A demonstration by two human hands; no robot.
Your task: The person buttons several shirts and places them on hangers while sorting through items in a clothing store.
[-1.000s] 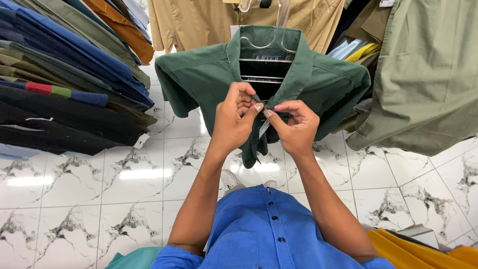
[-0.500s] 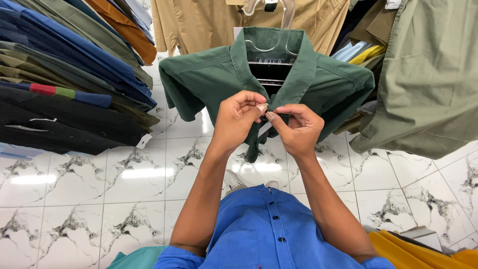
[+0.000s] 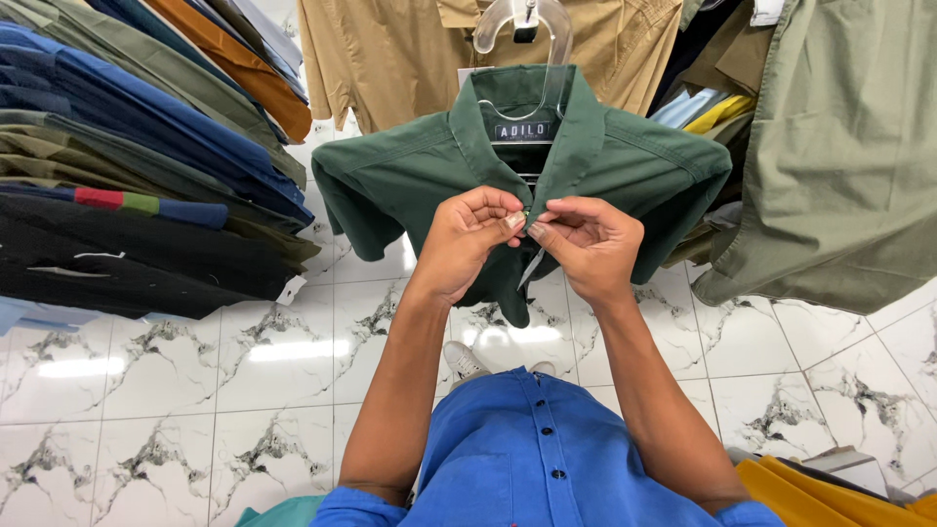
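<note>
A dark green short-sleeved shirt [image 3: 400, 171] hangs on a clear plastic hanger [image 3: 525, 21] in front of me. My left hand [image 3: 470, 239] pinches the left edge of the shirt's front placket just below the collar. My right hand [image 3: 586, 244] pinches the right edge of the placket. The fingertips of both hands meet at the placket, over a button spot that the fingers hide. The lower part of the placket hangs apart below my hands.
A row of hanging shirts [image 3: 127, 166] in blue, olive, black and orange fills the left. Tan shirts [image 3: 390, 59] hang behind, and an olive shirt [image 3: 839, 156] hangs on the right. White marble floor tiles [image 3: 244, 351] lie below. Yellow cloth [image 3: 830, 493] sits at lower right.
My hands have stayed at the placket, with the fingertips working closer together. The view has tipped slightly, so the shirt sits a little lower in it.
</note>
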